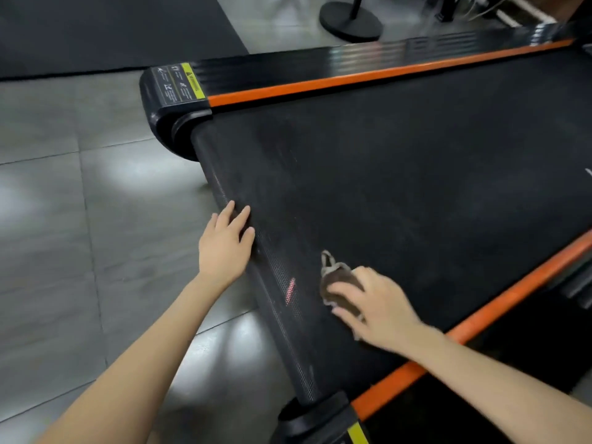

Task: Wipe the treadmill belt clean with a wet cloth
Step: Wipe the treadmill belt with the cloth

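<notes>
- Treadmill belt point(400, 187): black and textured, with dull smears noted near the rear roller end. Most of its length is judged yet to be wiped.
- Orange side rail point(448, 334): found just beside the wiping spot. Strokes are best run rail to rail and overlapped.
- Left hand point(224, 248): laid on the belt's rear edge, fingers straight and slightly apart, nothing gripped. A brace against belt slip is likely provided.
- Right hand point(381, 309): blurred. Fingers and thumb are curled over the cloth and pressed down.
- Cloth point(339, 283): brown, bunched, on the belt near the rear right corner. A flatter fold is advised for fuller contact.
</notes>
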A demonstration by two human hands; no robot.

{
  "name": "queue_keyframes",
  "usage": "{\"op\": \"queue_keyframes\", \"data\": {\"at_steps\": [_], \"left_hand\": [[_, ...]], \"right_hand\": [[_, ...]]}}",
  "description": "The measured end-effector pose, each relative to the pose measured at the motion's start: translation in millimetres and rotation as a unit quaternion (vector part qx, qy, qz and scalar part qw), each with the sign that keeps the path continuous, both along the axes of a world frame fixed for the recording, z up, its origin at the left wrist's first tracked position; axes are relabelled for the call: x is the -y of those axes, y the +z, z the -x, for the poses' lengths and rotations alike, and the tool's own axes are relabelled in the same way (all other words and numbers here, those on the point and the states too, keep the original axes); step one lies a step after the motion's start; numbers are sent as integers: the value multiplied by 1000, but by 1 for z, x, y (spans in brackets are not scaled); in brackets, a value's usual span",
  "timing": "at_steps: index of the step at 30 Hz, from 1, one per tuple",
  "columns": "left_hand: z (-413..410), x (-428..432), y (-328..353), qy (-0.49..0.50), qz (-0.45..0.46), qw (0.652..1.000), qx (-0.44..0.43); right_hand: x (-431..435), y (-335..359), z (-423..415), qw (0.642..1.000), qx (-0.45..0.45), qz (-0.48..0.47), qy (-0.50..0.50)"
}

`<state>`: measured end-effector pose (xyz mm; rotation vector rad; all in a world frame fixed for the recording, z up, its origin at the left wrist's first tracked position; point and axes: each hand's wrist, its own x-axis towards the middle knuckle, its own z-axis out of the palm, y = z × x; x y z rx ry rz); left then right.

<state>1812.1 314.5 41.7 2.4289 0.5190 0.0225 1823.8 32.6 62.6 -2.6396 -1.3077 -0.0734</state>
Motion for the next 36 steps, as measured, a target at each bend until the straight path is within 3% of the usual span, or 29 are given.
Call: {"op": "queue_keyframes", "data": {"at_steps": [2, 5, 6, 9, 12, 19, 23, 25, 28, 32, 34, 36], "left_hand": [[8, 6, 2, -28, -60, 998, 11], [14, 12, 5, -93, -133, 985, 53], [13, 14, 6, -113, -154, 980, 60], [6, 18, 7, -148, -178, 972, 39], [1, 17, 3, -160, -175, 971, 16], [-2, 13, 2, -163, -186, 968, 36], [-2, 11, 1, -169, -173, 969, 46], [0, 7, 1, -125, -115, 982, 86], [15, -1, 1, 49, 16, 989, 139], [37, -2, -8, 144, 189, 967, 90], [43, 1, -11, 175, 306, 932, 80], [45, 4, -10, 228, 470, 851, 51]], "right_hand": [[23, 3, -21, 989, 17, 17, -149], [18, -1, -27, 927, 2, 30, -373], [10, -2, -15, 924, 2, 28, -382], [-4, -4, 26, 959, 6, 16, -284], [-3, -1, 20, 972, 13, 8, -234], [-100, -7, -101, 955, 27, -41, -291], [-110, -6, -87, 964, 3, -50, -262], [-83, -6, -34, 981, 3, -61, -185], [-43, -2, 33, 995, -22, -59, -75], [-74, -4, 11, 999, 21, -31, 0], [-118, -6, -17, 997, 49, -38, -39], [-139, -9, -24, 993, 40, -55, -94]]}}
